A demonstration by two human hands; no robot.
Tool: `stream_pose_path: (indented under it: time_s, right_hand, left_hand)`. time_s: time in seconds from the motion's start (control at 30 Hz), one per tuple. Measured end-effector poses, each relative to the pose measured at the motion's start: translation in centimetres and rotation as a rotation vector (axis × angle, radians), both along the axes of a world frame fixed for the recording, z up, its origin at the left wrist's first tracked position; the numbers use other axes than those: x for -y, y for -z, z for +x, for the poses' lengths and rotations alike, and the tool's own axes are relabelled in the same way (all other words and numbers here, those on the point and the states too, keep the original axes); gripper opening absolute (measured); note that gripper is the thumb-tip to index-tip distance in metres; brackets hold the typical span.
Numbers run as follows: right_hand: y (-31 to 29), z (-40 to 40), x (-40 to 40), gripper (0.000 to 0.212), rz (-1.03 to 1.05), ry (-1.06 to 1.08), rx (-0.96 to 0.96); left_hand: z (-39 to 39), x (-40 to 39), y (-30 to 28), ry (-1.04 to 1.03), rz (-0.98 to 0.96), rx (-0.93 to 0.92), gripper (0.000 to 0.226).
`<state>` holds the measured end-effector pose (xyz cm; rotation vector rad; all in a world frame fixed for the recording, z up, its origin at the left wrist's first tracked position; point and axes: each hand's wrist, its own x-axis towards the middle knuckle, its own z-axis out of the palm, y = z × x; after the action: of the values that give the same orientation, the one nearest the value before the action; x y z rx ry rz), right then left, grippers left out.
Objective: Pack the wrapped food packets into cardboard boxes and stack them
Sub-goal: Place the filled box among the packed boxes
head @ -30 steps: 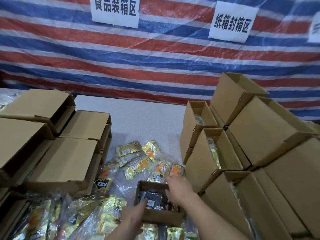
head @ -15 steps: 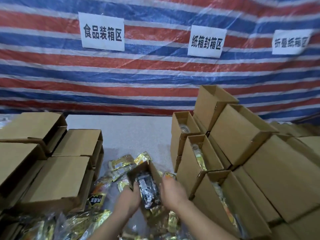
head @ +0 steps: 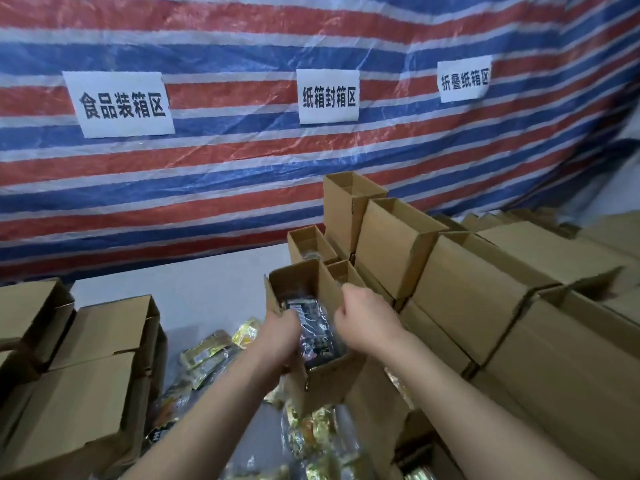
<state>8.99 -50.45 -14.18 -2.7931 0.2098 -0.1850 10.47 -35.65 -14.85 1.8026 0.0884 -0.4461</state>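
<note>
**A:** What stood at the far left?

**B:** Closed brown cardboard boxes (head: 93, 393) lay stacked there; just right of them, loose yellow foil-wrapped food packets (head: 207, 355) were scattered on the pale grey table (head: 194, 292).

**A:** And the hands?

**B:** The left hand (head: 280, 336) gripped the near left wall of a small open brown cardboard box (head: 304, 282), fingers curled round the edge; inside it lay dark wrapped packets (head: 313, 327); the right hand (head: 363, 320) had its fingers curled over the box's right wall, pinching it as far as I could tell.

**A:** What had changed?

**B:** A second earlier that box sat low on the table among the packets, with the right hand over its mouth; half a second earlier it was tilted up between both hands; now it was lifted clear of the table and carried up and to the right, close to the pile; the camera had swung up with it.

**A:** Meaning?

**B:** I judged the filling of this box done, and the step in hand to be setting it on the pile.

**A:** What was at the right?

**B:** A pile of open-topped brown cardboard boxes (head: 485, 292), a few showing packets inside; behind everything hung a red, white and blue striped tarpaulin (head: 225, 188) with three white paper signs (head: 121, 105).
</note>
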Motion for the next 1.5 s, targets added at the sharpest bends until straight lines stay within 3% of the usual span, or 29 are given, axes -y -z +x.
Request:
stream_pose_path:
  time_s: [0.1,0.2,0.3,0.37,0.57,0.8,0.97,1.07,1.2,1.4,1.5]
  right_hand:
    - [-3.1,-4.4,2.5,0.011,-0.012,0.028,0.014]
    - [-6.0,-9.6,4.3,0.023,-0.043,0.059,0.027]
    - [-7.6,-14.6,6.0,0.012,-0.096,0.094,0.054]
    - [-7.8,-17.7,6.9,0.003,-0.109,0.129,0.035]
    - [-6.9,-23.9,9.5,0.01,-0.047,0.209,-0.09]
    - [-3.0,-27.4,11.4,0.012,-0.012,0.25,-0.156]
    - [2.7,-27.2,12.5,0.016,0.014,0.274,-0.229]
    - [5.9,-26.1,12.9,0.036,0.014,0.297,-0.218]
    - [8.9,-24.8,13.5,0.052,0.033,0.302,-0.198]
    - [10.3,-23.5,14.7,0.053,0.019,0.293,-0.159]
    - [10.4,-23.2,14.9,0.052,0.021,0.284,-0.123]
  left_hand:
    - [-3.5,1.9,-2.5,0.063,-0.041,-0.006,0.037]
    - [-7.4,3.9,-4.3,0.128,-0.131,-0.054,0.035]
    - [-11.0,5.5,-4.4,0.147,-0.177,-0.124,0.037]
    - [-13.4,6.4,-4.3,0.149,-0.2,-0.177,0.032]
    - [-18.8,8.7,-3.1,0.192,-0.216,-0.353,0.015]
    - [-22.0,10.2,-0.5,0.275,-0.038,-0.429,0.081]
    - [-21.9,12.4,3.3,0.262,0.034,-0.468,0.039]
    - [-21.4,13.6,4.8,0.235,0.024,-0.484,0.014]
    - [-20.9,14.9,6.7,0.242,0.094,-0.46,0.016]
    - [-20.0,16.3,7.7,0.196,0.083,-0.461,0.015]
    - [-19.7,16.5,7.0,0.16,0.021,-0.478,0.004]
